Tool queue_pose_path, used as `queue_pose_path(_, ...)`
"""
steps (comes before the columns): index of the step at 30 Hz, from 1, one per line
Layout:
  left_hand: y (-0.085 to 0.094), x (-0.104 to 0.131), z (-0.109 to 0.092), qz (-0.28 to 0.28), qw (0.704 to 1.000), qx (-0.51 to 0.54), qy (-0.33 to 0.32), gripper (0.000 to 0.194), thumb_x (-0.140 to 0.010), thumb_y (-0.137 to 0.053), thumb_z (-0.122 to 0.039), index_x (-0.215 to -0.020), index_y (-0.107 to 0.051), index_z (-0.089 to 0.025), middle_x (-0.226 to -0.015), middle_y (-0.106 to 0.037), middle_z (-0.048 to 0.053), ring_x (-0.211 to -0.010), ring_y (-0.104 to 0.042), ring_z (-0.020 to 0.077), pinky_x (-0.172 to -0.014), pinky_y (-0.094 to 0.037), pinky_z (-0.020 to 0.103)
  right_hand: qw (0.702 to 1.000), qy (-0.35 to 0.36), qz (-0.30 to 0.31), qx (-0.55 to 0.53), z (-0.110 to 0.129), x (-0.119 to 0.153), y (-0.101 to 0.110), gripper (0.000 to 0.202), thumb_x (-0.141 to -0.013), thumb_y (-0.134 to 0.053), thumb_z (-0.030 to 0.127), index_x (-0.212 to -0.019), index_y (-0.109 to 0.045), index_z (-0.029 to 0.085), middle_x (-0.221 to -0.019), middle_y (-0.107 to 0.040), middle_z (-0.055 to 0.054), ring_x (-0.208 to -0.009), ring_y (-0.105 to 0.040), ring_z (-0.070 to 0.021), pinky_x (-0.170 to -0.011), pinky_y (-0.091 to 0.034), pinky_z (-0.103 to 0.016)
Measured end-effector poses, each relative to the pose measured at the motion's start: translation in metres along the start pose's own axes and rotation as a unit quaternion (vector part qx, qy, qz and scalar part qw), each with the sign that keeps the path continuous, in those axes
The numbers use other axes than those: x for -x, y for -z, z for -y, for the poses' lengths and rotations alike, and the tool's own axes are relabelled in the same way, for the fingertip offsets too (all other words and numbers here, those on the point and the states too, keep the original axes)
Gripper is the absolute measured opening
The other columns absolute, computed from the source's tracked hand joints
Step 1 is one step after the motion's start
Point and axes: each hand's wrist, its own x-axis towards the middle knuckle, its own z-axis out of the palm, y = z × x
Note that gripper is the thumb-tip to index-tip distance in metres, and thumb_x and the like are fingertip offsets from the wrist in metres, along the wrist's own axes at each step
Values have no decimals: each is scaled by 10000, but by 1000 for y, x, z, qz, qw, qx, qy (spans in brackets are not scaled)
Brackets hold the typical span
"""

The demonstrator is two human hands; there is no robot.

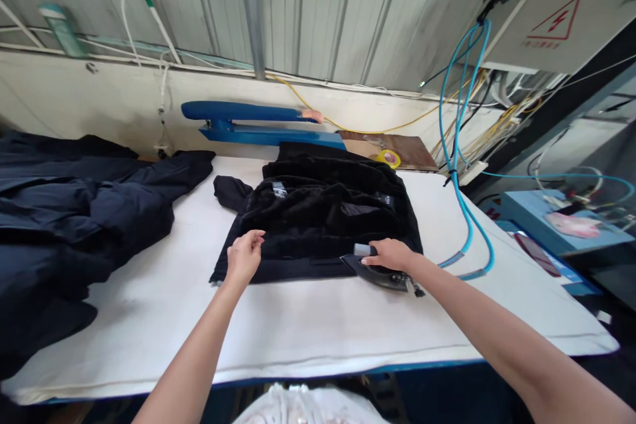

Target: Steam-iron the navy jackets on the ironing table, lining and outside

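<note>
A black garment [308, 245] with a plush inner side lies on the white padded ironing table [298, 331]. My right hand [392, 255] is wrapped round the handle of a steam iron [380, 276], which rests on the garment's near right edge. Two blue hoses [470, 228] run close to the iron's rear. Over the garment's left edge is my left hand [243, 253], fingers loosely curled with a small gap and nothing visible in them. Pale labels [279, 190] show on the garment's plush part, and a sleeve end [232, 192] sticks out at its left.
Dark garments [89, 212] are heaped along the table's left side. Behind stands a blue sleeve board [248, 112], with yellow tape [389, 158] on a brown board [415, 151]. An electrical box [561, 13] hangs at upper right, above a blue machine [561, 218].
</note>
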Motion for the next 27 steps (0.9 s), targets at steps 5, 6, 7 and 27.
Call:
queue_pose_path(5, -40, 6, -40, 24, 999, -18, -10, 263, -725, -467, -107, -906, -594, -248, -839, -650, -21, -792, -560, 137, -786, -402, 284, 1000, -10, 8, -5, -68, -1, -6, 653, -671, -393, 705, -1036, -575, 195, -986, -623, -116, -909, -566, -284, -669, -401, -316)
queue_pose_path(6, -50, 7, -49, 29, 999, -22, -11, 263, -726, -469, -104, -906, -596, -249, -839, -649, -23, -793, -558, 133, -789, -397, 282, 1000, -10, 8, -6, -81, -2, -7, 660, -672, -385, 709, -1036, -573, 191, -991, -621, -120, -914, -564, -284, -673, -402, -317)
queue_pose_path(7, -60, 8, -58, 35, 999, -27, -12, 266, -727, -471, -102, -907, -597, -251, -841, -649, -24, -795, -556, 131, -792, -392, 283, 1000, -10, 7, -7, -94, -2, -9, 665, -675, -376, 712, -1033, -572, 188, -996, -618, -124, -918, -562, -285, -676, -403, -320)
queue_pose_path(27, -209, 69, -181, 201, 952, -227, -41, 341, -695, -549, -268, -1032, -536, -318, -1128, -528, 11, -1063, -398, 226, -855, -245, 424, 998, -46, -41, -24, -203, 14, -36, 578, -715, -355, 682, -964, -552, 198, -873, -633, -117, -823, -588, -273, -643, -401, -336)
